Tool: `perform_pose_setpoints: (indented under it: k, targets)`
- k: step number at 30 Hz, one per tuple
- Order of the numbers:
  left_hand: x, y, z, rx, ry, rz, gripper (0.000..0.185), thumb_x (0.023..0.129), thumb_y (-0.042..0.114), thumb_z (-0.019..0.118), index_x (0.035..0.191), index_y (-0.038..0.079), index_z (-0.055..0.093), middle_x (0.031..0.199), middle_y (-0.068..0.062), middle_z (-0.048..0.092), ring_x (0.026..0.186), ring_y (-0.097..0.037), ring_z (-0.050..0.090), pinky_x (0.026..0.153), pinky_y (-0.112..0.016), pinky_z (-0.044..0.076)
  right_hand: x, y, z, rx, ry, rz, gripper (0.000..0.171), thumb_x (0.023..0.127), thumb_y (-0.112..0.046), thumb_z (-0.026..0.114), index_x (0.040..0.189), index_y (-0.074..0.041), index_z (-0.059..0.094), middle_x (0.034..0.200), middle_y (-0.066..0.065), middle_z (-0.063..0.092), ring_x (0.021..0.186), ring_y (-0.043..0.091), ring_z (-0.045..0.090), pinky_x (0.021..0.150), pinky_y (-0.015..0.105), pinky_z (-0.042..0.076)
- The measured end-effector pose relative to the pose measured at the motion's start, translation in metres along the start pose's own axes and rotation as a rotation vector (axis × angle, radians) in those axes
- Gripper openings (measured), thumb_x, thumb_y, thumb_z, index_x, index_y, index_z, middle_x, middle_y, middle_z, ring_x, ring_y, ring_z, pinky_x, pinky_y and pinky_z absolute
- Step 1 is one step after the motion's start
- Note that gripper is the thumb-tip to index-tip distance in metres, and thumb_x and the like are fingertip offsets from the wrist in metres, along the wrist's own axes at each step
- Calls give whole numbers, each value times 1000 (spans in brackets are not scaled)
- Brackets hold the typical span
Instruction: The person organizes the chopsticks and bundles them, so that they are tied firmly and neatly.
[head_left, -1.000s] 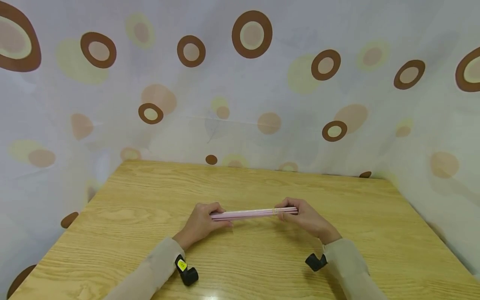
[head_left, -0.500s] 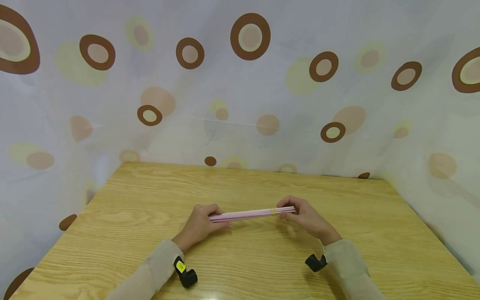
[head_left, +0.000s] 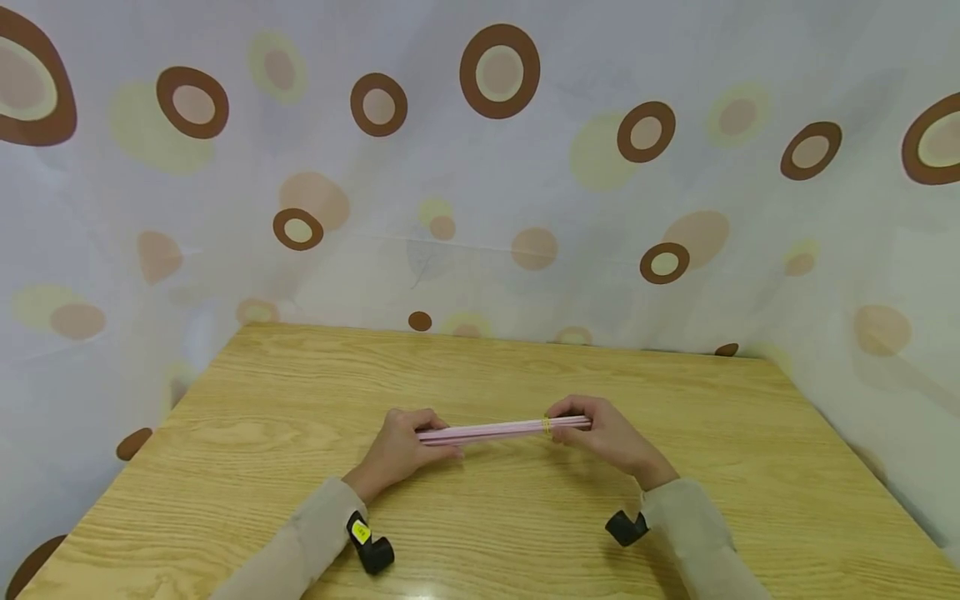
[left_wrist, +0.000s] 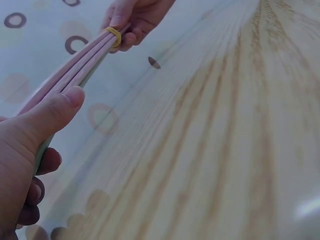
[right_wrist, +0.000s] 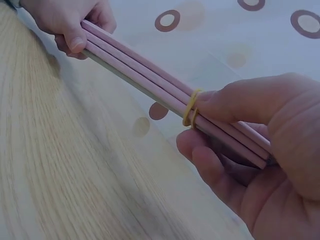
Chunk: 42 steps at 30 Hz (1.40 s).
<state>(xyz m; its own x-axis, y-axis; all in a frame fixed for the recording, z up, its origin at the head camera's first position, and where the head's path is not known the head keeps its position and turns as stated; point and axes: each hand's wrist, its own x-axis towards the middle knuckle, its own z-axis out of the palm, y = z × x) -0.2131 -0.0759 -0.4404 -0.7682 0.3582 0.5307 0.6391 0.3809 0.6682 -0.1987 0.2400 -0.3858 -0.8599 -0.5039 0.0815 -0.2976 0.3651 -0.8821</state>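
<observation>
Pink sticks (head_left: 495, 431) (rubber-banded) gripped by both hands above wooden table (head_left: 225, 467), spotted curtain (head_left: 480, 183) behind.

Can't see either end of the pink sticks (head_left: 498, 430), the left hand (head_left: 397, 451) and right hand (head_left: 611, 437) cover them. How many sticks? Too bunched to count. The yellow sticker (head_left: 363, 531) is unreadably tiny.

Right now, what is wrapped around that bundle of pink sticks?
A yellow rubber band circles the pink sticks beside the right hand; its far side is hidden.
</observation>
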Motion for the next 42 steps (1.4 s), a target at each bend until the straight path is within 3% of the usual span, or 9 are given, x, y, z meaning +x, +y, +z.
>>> perform_pose_setpoints:
  k: [9,16,21,27,30,33,39,42]
  targets:
    - [0,1,0,-28,9,-32,28,61,34,84,77,17,70,70,6,68,57,2,55,52,-19,46,2,0,7,-68,52,-28,26,87,-17,64,108,-1,64,96,23,64,77,33,65,67,38,54]
    - [-3,1,1,-61,-21,-73,29,60,37,84,77,18,69,71,6,67,59,0,55,55,-20,47,4,-2,19,-228,94,-43,25,84,-25,68,104,-10,70,96,9,70,79,10,65,68,23,51]
    - [-2,4,0,-56,-24,-86,31,60,37,84,79,17,70,73,5,68,61,0,56,57,-20,47,5,-8,20,-296,76,-73,32,83,-32,67,106,-9,69,97,6,70,80,6,64,69,22,51]
    - [0,9,-1,-43,-20,-111,33,62,37,83,82,15,70,75,2,69,63,-1,57,58,-19,47,2,-7,4,-214,3,-86,34,87,-23,63,114,-2,61,108,12,65,93,18,64,77,26,52]
    - [1,11,-1,-40,-10,-129,31,61,34,84,81,15,70,75,2,69,62,-1,56,56,-20,47,0,-5,-3,-155,11,-82,26,90,-19,60,111,-5,60,103,13,64,89,25,64,74,32,53]
    - [1,11,-1,-40,1,-136,29,60,31,85,80,15,70,74,3,69,60,-2,55,55,-20,46,0,-5,-4,-173,27,-98,20,90,-20,60,107,-8,61,98,11,64,84,26,65,70,32,53]
    - [2,12,-2,-48,-15,-119,29,61,32,84,80,15,70,74,2,69,61,-2,56,56,-20,46,2,-9,2,-260,46,-130,17,88,-23,63,100,-10,64,90,5,67,78,11,63,70,25,51]
    - [1,12,-2,-54,-24,-114,31,62,34,83,81,14,70,74,1,69,62,-2,56,56,-20,46,2,-11,4,-278,52,-112,17,87,-25,64,98,-12,65,89,2,67,78,10,62,72,24,51]
